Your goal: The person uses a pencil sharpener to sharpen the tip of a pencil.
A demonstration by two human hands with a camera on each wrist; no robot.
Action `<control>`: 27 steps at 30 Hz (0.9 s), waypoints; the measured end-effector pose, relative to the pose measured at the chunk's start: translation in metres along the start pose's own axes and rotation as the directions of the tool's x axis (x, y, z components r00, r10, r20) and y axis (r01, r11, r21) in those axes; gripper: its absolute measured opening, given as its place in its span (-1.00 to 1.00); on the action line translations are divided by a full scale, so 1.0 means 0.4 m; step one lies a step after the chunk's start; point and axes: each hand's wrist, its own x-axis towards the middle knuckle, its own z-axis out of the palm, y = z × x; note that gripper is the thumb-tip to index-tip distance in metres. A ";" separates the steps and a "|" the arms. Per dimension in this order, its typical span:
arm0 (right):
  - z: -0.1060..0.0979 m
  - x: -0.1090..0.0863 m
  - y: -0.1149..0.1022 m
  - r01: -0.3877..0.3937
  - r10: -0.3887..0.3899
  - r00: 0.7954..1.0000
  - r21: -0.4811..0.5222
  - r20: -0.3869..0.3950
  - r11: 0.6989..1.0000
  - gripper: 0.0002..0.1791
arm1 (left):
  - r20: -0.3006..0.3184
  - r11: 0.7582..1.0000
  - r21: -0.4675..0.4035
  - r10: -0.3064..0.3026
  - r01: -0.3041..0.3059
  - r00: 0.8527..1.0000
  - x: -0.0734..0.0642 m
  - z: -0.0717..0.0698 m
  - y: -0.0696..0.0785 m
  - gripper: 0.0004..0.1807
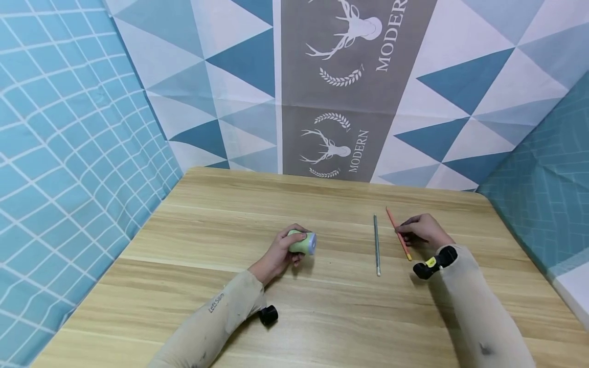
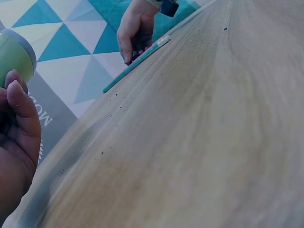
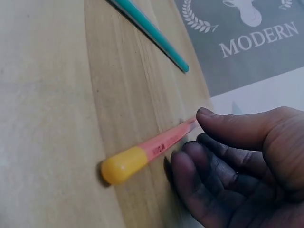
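Observation:
My left hand (image 1: 279,249) holds a small light-green cylinder with a blue end (image 1: 301,243) above the middle of the table. A darker spot marks the centre of that end; its exact kind is unclear. In the left wrist view, only part of the green cylinder (image 2: 16,54) shows above the fingers. To the right, my right hand (image 1: 424,230) pinches a red pencil (image 1: 405,246) near its middle, between thumb and fingers. Its yellow end (image 3: 124,165) points toward me, low over the tabletop. A green pencil (image 1: 377,245) lies left of it, roughly lengthwise, touched by neither hand.
The wood-grain table (image 1: 221,204) has its far edge against a patterned cloth (image 1: 248,71) with deer prints. Blue gridded cloth (image 1: 60,153) hangs along the left side, and teal cloth (image 1: 547,168) along the right. A wrist camera (image 1: 434,263) sits on the right sleeve.

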 end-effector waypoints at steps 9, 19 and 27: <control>-0.006 -0.058 -0.051 0.027 -0.045 0.990 0.130 0.137 0.991 -0.45 | 0.006 1.000 -0.007 -0.002 0.002 1.000 0.001 0.001 0.000 -0.89; 0.090 -0.062 -0.081 -0.019 0.027 0.969 -0.031 0.245 0.999 -0.59 | -0.008 1.000 -0.010 0.006 -0.006 1.000 0.003 -0.007 0.000 -0.88; 0.113 -0.041 -0.083 -0.026 0.051 0.976 -0.119 0.211 0.993 -0.70 | -0.001 1.000 -0.008 -0.003 0.003 1.000 0.003 -0.004 -0.001 -0.87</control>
